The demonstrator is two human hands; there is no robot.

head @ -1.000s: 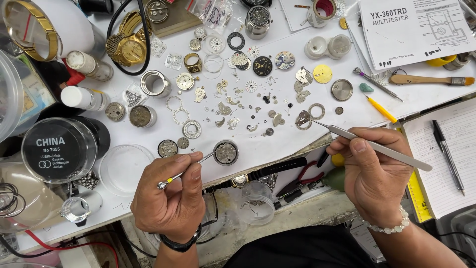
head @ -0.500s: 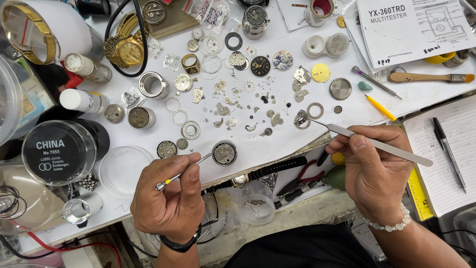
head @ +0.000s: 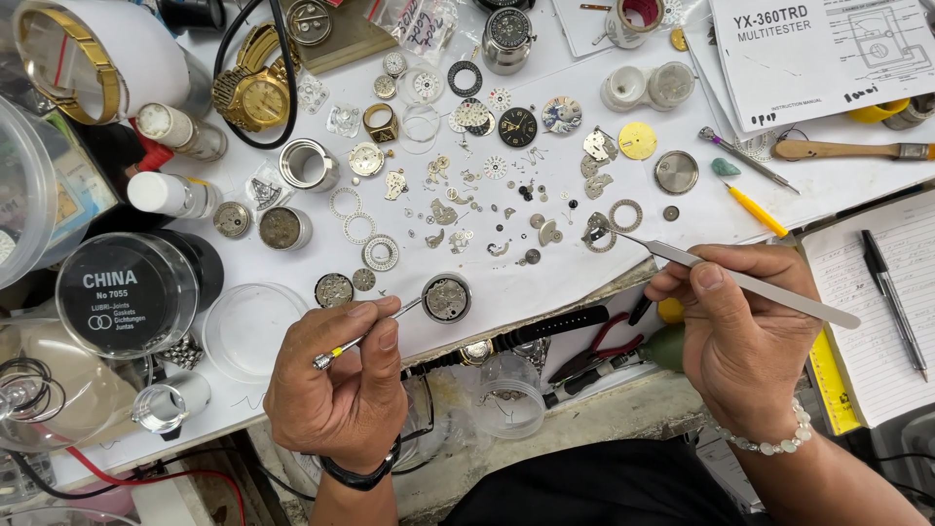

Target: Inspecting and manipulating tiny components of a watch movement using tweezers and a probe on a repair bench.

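My left hand (head: 341, 390) grips a thin screwdriver (head: 365, 336) with a yellow band. Its tip rests at the edge of a round watch movement (head: 447, 298) on the white work surface (head: 545, 278). My right hand (head: 740, 331) holds long steel tweezers (head: 740, 278) whose tips reach left to a small toothed ring part (head: 596, 234). Between and beyond the two hands lie several tiny gears, plates and screws (head: 467, 209).
A gold wristwatch (head: 255, 97) lies at the back left. A clear round lidded jar (head: 122, 292) and an empty clear dish (head: 248, 331) stand left. Dials (head: 517, 125), a brush (head: 847, 151), a yellow tool (head: 755, 209), a pen on a notebook (head: 891, 297) and pliers (head: 599, 356) lie around.
Both hands stay almost still; the tweezer tips hold at the ring part and the screwdriver tip stays at the movement.
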